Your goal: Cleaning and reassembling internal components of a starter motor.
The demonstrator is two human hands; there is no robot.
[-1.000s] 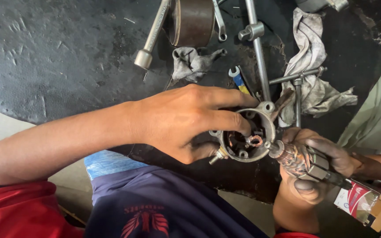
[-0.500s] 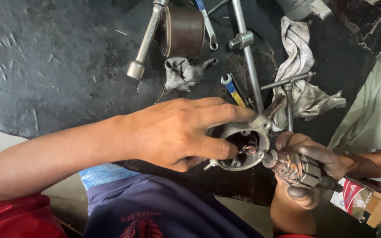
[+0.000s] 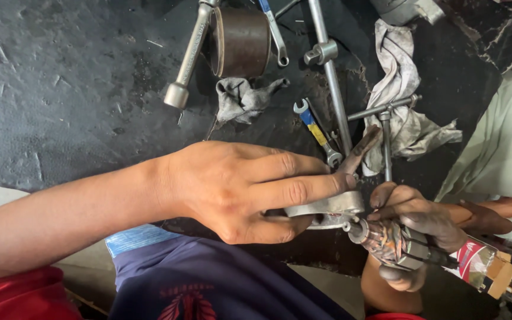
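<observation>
Grey cast-metal ring housing (image 3: 327, 208), worn and greasy, held above the lap near the dark floor (image 3: 60, 77). Left hand (image 3: 238, 189) fingers clamped over its top and left side. Right hand (image 3: 413, 222) fingers wrapped tight around a patterned-handle tool (image 3: 386, 240) whose tip touches the housing's right edge.

Dark, grimy, oil-stained floor (image 3: 60, 77) here. Lying on it: a long socket wrench (image 3: 189, 56), a brown metal cylinder (image 3: 241, 40), a small grey rag (image 3: 241, 98), a blue-and-yellow spanner (image 3: 315, 130), a long steel bar (image 3: 330, 77) and a bigger dirty white cloth (image 3: 404, 101).
</observation>
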